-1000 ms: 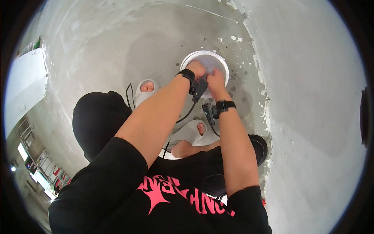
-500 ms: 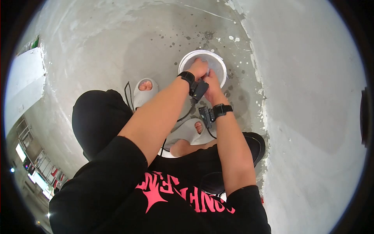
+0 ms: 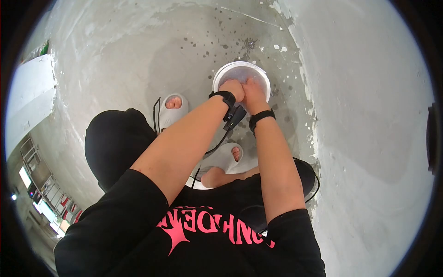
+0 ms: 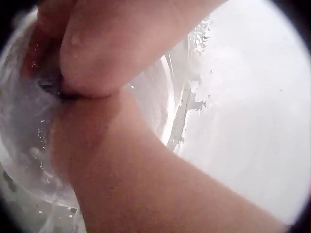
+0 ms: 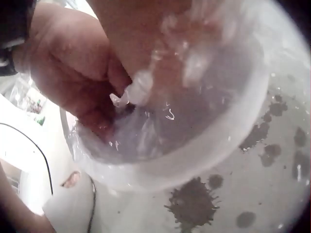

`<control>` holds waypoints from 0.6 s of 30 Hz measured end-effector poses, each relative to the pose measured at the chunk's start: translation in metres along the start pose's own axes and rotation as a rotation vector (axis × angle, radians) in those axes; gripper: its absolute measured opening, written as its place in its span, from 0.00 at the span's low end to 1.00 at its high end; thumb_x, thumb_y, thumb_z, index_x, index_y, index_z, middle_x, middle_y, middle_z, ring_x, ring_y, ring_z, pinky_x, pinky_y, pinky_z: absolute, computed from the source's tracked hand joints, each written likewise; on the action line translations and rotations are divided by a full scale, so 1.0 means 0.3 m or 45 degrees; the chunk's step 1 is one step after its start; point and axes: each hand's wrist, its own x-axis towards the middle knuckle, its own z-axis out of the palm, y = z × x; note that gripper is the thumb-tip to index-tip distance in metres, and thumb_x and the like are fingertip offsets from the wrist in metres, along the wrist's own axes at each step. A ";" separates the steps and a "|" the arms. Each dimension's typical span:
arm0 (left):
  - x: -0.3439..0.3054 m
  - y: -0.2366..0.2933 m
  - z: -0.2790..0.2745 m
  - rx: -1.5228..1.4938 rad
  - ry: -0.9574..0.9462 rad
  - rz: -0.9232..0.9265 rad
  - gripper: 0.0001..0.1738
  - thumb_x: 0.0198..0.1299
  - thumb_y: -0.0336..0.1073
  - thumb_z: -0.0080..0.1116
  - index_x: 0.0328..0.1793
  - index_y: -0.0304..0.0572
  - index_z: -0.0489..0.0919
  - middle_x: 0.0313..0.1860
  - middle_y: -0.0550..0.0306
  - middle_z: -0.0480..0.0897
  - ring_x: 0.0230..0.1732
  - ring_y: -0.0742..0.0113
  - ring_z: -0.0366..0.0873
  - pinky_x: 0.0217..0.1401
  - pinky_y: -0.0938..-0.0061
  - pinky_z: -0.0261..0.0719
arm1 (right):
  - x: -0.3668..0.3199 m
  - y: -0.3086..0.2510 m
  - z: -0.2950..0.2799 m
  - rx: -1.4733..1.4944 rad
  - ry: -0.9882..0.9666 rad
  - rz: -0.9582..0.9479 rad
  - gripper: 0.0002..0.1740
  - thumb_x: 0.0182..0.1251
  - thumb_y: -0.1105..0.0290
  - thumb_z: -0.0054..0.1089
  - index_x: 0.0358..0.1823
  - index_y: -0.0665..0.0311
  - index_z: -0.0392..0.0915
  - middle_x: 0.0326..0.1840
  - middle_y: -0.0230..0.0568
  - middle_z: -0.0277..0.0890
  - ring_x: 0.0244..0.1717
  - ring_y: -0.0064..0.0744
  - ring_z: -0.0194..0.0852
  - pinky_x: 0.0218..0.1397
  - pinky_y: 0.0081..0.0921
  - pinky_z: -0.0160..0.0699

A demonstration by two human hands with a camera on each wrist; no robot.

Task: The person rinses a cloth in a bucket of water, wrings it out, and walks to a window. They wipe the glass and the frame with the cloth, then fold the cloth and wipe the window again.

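A white bucket (image 3: 265,78) of cloudy water stands on the floor, and both hands are inside its rim. The left hand (image 3: 233,88) lies against the right hand (image 3: 253,92). In the left wrist view the left hand (image 4: 112,43) is bent across the right wrist (image 4: 97,141), beside a small dark patch that I cannot identify. Water splashes round the right hand (image 5: 150,43) in the right wrist view, where the left hand (image 5: 73,63) reaches down at the left with fingertips at the water. Whatever the fingers hold is hidden.
Wet spots (image 3: 250,44) mark the floor around the bucket. Grey slippers (image 3: 221,157) with feet in them are close by, and cables hang from the wrist cameras. A pale wall (image 3: 369,115) rises on the right. Shelving (image 3: 41,175) is at the far left.
Both hands shift about inside the bucket, coming together side by side. The right wrist has turned, so its camera is no longer visible from the head. More wet spots show on the floor than at first.
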 end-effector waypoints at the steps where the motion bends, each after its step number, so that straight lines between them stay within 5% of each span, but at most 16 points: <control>1: 0.013 0.007 -0.002 0.072 -0.010 -0.011 0.21 0.60 0.41 0.49 0.55 0.40 0.81 0.55 0.39 0.80 0.58 0.44 0.77 0.62 0.61 0.74 | 0.015 0.008 0.012 0.091 -0.152 0.141 0.13 0.55 0.73 0.57 0.43 0.61 0.82 0.47 0.54 0.77 0.46 0.61 0.75 0.53 0.46 0.74; 3: 0.027 0.012 -0.012 0.132 -0.027 -0.026 0.20 0.60 0.42 0.50 0.52 0.43 0.84 0.52 0.42 0.82 0.55 0.45 0.79 0.61 0.62 0.75 | 0.016 0.012 0.018 0.178 -0.316 0.282 0.12 0.55 0.72 0.57 0.41 0.58 0.84 0.47 0.52 0.78 0.45 0.61 0.75 0.52 0.46 0.74; 5: 0.033 0.021 -0.058 0.028 -0.026 -0.002 0.18 0.60 0.43 0.51 0.46 0.41 0.86 0.50 0.40 0.83 0.55 0.48 0.80 0.58 0.62 0.77 | 0.014 -0.024 -0.026 0.536 -0.350 0.704 0.12 0.59 0.76 0.54 0.43 0.62 0.83 0.45 0.46 0.80 0.39 0.49 0.79 0.46 0.40 0.77; 6: 0.109 -0.025 -0.026 -0.029 -0.169 0.124 0.21 0.62 0.42 0.49 0.48 0.32 0.83 0.50 0.35 0.82 0.50 0.45 0.81 0.54 0.56 0.76 | 0.004 -0.054 -0.070 0.536 -0.350 0.705 0.12 0.59 0.76 0.54 0.43 0.62 0.83 0.45 0.46 0.80 0.39 0.49 0.79 0.46 0.40 0.77; 7: 0.103 -0.024 -0.033 -0.027 -0.169 0.125 0.21 0.62 0.42 0.49 0.48 0.32 0.83 0.50 0.35 0.82 0.50 0.45 0.81 0.54 0.56 0.76 | -0.021 -0.091 -0.120 1.169 -0.228 0.964 0.11 0.61 0.76 0.55 0.43 0.64 0.82 0.42 0.44 0.80 0.38 0.41 0.79 0.43 0.35 0.77; 8: 0.084 -0.016 -0.042 -0.572 -0.264 -0.045 0.23 0.64 0.43 0.48 0.55 0.31 0.78 0.52 0.38 0.80 0.49 0.48 0.80 0.51 0.56 0.77 | -0.043 -0.118 -0.147 1.807 -0.081 1.200 0.10 0.62 0.77 0.55 0.43 0.67 0.82 0.40 0.41 0.81 0.38 0.33 0.79 0.40 0.29 0.77; 9: 0.062 -0.007 -0.046 -1.116 -0.355 -0.220 0.26 0.66 0.45 0.48 0.62 0.30 0.73 0.54 0.41 0.79 0.48 0.51 0.80 0.49 0.55 0.78 | -0.057 -0.131 -0.146 1.807 -0.078 1.205 0.10 0.62 0.77 0.55 0.43 0.67 0.82 0.40 0.41 0.81 0.38 0.33 0.79 0.40 0.29 0.77; 11: 0.021 0.016 -0.053 -1.128 -0.379 -0.142 0.27 0.68 0.45 0.45 0.64 0.29 0.69 0.54 0.43 0.77 0.48 0.53 0.78 0.48 0.54 0.77 | -0.062 -0.150 -0.141 2.165 0.299 1.231 0.10 0.62 0.78 0.56 0.43 0.72 0.81 0.36 0.38 0.81 0.35 0.23 0.76 0.37 0.22 0.74; 13: -0.003 0.022 -0.040 -1.139 -0.398 -0.070 0.28 0.70 0.45 0.43 0.66 0.27 0.66 0.55 0.45 0.75 0.49 0.55 0.77 0.48 0.53 0.76 | -0.039 -0.131 -0.125 1.953 0.326 1.156 0.11 0.64 0.78 0.55 0.46 0.71 0.81 0.39 0.39 0.81 0.36 0.24 0.76 0.37 0.22 0.73; 16: -0.046 0.059 -0.044 -1.225 -0.247 -0.235 0.25 0.71 0.45 0.42 0.57 0.28 0.75 0.48 0.47 0.79 0.44 0.59 0.76 0.46 0.61 0.75 | -0.017 -0.102 -0.083 1.471 0.272 1.044 0.15 0.62 0.78 0.55 0.50 0.70 0.80 0.40 0.44 0.81 0.36 0.28 0.78 0.39 0.25 0.74; 18: -0.079 0.092 -0.058 -1.089 0.067 -0.316 0.22 0.70 0.43 0.45 0.56 0.29 0.75 0.45 0.48 0.79 0.41 0.60 0.75 0.46 0.64 0.75 | -0.052 -0.080 -0.046 1.212 0.195 1.017 0.17 0.59 0.78 0.56 0.50 0.70 0.80 0.38 0.48 0.82 0.35 0.32 0.80 0.40 0.28 0.76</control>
